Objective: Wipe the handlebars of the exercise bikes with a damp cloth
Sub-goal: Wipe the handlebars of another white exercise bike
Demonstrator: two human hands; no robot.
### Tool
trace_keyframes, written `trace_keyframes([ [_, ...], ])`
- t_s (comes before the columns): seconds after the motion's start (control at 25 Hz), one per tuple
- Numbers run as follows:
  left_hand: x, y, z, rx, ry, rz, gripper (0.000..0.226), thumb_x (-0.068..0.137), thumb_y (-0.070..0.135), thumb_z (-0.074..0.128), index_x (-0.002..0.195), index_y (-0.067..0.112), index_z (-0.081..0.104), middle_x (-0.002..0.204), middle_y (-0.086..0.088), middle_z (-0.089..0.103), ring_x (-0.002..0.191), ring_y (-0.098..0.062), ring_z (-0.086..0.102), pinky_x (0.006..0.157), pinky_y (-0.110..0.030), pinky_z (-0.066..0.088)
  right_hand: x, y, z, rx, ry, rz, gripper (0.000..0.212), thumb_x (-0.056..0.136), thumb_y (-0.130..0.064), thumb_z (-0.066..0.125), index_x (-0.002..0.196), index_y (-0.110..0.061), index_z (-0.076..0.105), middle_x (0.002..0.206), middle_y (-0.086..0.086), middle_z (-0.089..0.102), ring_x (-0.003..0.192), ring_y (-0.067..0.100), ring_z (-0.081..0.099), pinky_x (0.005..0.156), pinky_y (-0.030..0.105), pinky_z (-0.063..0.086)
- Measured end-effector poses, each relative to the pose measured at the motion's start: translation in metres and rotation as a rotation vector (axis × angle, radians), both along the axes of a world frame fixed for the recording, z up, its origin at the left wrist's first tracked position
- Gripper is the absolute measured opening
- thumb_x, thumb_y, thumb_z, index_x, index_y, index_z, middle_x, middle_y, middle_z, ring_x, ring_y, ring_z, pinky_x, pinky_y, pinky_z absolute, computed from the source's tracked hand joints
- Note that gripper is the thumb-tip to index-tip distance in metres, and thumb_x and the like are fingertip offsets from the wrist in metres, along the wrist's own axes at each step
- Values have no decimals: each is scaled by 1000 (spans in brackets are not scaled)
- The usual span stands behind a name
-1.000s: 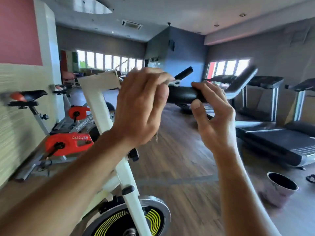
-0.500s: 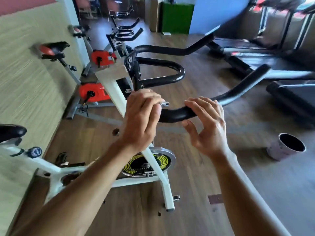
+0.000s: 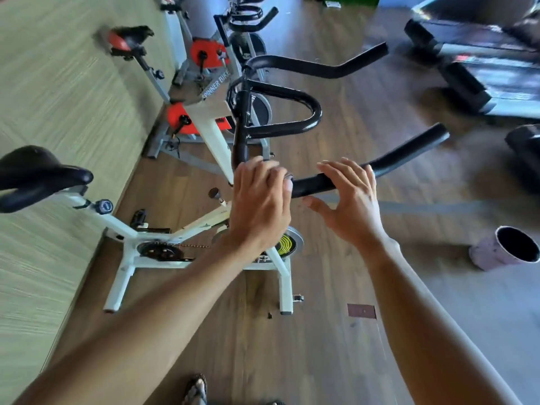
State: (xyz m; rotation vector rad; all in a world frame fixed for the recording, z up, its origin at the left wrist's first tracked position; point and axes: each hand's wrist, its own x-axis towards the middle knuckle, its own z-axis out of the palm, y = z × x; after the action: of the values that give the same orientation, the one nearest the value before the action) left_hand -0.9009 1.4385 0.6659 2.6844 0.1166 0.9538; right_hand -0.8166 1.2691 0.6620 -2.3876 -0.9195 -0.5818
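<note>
Left hand (image 3: 260, 206) curled over near end of black handlebar (image 3: 377, 168) where it bends at the stem, gripping it; cloth not visible, can't tell if one is under the fingers. Right hand (image 3: 347, 206) spread wide, fingers draped over the bar just beside left, thumb below, loose touch. White exercise bike (image 3: 125, 238) below on wood floor; purple bucket (image 3: 505, 252) at right.

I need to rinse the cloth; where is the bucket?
The bucket stands on the wooden floor at the right edge of the head view, right of the right hand.
</note>
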Motion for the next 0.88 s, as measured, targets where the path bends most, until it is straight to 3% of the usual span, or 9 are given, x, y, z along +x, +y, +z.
trace_keyframes([
  [0.12,6,-48,10,30,186,64,37,91,26,41,120,10,58,125,-9,58,116,-33,51,102,-44,31,3,-12,12,42,163,79,43,86,-28,67,128,-17,63,133,0,63,134,24,49,115,45,28],
  [0.2,11,-45,25,-149,200,-20,39,93,26,40,123,11,59,130,-8,59,121,-31,51,105,-40,29,0,-14,26,107,267,34,37,88,-8,65,125,-15,66,131,1,64,132,21,52,114,23,25],
  [0.28,0,-17,33,-338,125,-217,36,97,18,40,124,5,61,132,-11,59,125,-24,52,109,-32,32,-19,-5,38,191,290,-50,32,90,-7,63,121,-12,68,128,3,66,124,22,57,104,7,26],
  [0.4,-13,33,35,-318,-19,-245,26,96,7,47,113,2,66,119,-12,66,112,-21,60,100,-27,44,-60,33,39,234,202,-67,31,93,-17,58,121,-8,65,126,7,65,121,26,56,107,30,37],
  [0.52,-16,56,25,-275,92,-239,20,96,8,53,106,5,70,111,-9,70,115,-25,61,98,-33,46,-79,79,31,141,179,-111,40,94,-30,46,128,-11,57,129,5,61,131,26,47,114,45,30],
  [0.64,-14,62,18,-345,133,-242,20,95,8,58,109,8,72,116,-5,70,126,-18,54,108,-18,38,-76,99,21,29,128,-274,38,98,-37,38,119,-13,58,120,3,61,128,27,48,114,47,27],
  [0.76,-18,64,17,-350,128,-256,21,94,12,63,113,9,72,119,-4,69,128,-18,52,107,-5,29,-71,84,10,14,-35,-249,28,98,-36,45,104,-15,63,111,2,63,118,26,54,110,48,32],
  [0.88,-18,65,18,-338,158,-284,26,90,21,68,113,8,72,121,-7,68,131,-23,50,112,-18,32,-44,49,10,-31,-111,-156,27,100,-31,45,111,-14,64,115,3,63,119,28,54,108,47,35],
])
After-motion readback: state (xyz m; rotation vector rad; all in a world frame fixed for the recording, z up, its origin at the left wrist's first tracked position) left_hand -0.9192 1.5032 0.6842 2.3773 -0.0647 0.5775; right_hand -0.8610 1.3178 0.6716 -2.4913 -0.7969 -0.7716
